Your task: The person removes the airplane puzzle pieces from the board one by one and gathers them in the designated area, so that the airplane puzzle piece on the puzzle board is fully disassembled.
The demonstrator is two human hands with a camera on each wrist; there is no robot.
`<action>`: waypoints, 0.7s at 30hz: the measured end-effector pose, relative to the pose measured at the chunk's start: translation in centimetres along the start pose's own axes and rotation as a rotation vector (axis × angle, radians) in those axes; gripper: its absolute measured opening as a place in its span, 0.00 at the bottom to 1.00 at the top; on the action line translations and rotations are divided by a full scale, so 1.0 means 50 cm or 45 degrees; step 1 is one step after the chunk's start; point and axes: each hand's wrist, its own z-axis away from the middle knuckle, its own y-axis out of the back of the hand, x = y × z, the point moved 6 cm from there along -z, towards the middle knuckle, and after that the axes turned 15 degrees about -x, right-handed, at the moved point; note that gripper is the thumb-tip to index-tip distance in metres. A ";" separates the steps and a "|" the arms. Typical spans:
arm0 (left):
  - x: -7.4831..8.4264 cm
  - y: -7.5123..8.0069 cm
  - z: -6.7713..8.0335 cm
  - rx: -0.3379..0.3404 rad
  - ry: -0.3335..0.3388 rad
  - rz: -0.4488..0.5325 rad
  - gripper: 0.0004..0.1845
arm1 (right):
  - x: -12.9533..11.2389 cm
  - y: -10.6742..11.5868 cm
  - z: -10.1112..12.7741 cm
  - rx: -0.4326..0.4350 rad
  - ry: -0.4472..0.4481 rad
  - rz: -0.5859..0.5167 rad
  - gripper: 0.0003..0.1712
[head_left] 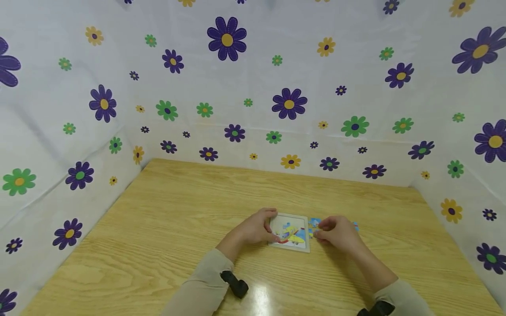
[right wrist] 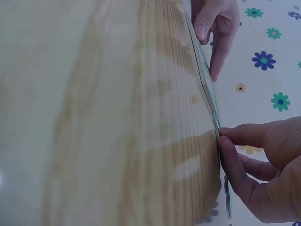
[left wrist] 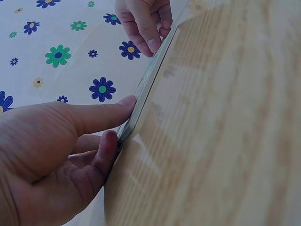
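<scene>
A square jigsaw puzzle board [head_left: 289,251] with a pale frame lies on the table, partly filled with pieces that show a yellow and red plane. My left hand [head_left: 258,227] holds its left side, thumb on the near left corner and fingers at the far left one. In the left wrist view, the left hand [left wrist: 61,155] has its thumb on the board's edge. Just right of the board, my right hand [head_left: 339,233] pinches a blue puzzle piece [head_left: 311,231] between thumb and forefinger. In the right wrist view, the right hand's fingertips [right wrist: 225,139] meet low at the tabletop.
Loose blue puzzle pieces [head_left: 315,221] lie beside the board's right edge, and another piece [head_left: 356,226] shows from behind my right hand. The wooden table [head_left: 178,210] is bordered by a flowered cloth [head_left: 253,79] at the back and both sides.
</scene>
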 end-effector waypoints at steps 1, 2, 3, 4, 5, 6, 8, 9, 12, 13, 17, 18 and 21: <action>0.000 -0.001 -0.001 -0.001 -0.005 -0.003 0.42 | 0.000 0.001 0.001 -0.005 0.003 0.003 0.17; 0.001 -0.001 -0.002 -0.001 -0.013 -0.008 0.42 | 0.000 0.001 0.002 -0.001 0.001 0.000 0.17; 0.002 -0.001 -0.003 -0.002 -0.022 -0.018 0.42 | -0.002 0.001 0.003 -0.003 0.008 0.010 0.17; 0.002 -0.002 -0.004 -0.005 -0.026 -0.026 0.42 | -0.005 0.001 0.004 -0.002 0.014 0.016 0.18; 0.002 -0.002 -0.005 -0.005 -0.029 -0.029 0.42 | -0.009 0.001 0.004 0.004 0.025 0.040 0.18; 0.001 -0.002 -0.006 -0.005 -0.032 -0.030 0.42 | -0.015 0.001 0.004 0.013 0.039 0.069 0.19; 0.000 -0.001 -0.007 -0.004 -0.033 -0.021 0.42 | -0.026 -0.005 0.001 0.011 0.071 0.072 0.20; -0.002 -0.001 -0.008 -0.004 -0.030 -0.017 0.43 | -0.033 -0.009 -0.003 0.007 0.085 0.077 0.20; -0.004 0.001 -0.009 0.000 -0.028 0.003 0.43 | -0.054 -0.030 -0.015 -0.052 0.131 0.035 0.21; -0.004 0.001 -0.010 0.001 -0.033 0.009 0.43 | -0.060 -0.039 -0.019 -0.081 0.134 0.005 0.21; -0.002 0.002 -0.009 -0.005 -0.047 0.021 0.43 | -0.085 -0.071 -0.031 -0.176 0.157 0.007 0.21; -0.001 0.002 -0.008 -0.006 -0.045 0.019 0.43 | -0.088 -0.077 -0.034 -0.196 0.159 0.017 0.21; 0.000 -0.001 -0.006 -0.009 -0.042 0.013 0.43 | -0.092 -0.093 -0.043 -0.249 0.146 0.082 0.23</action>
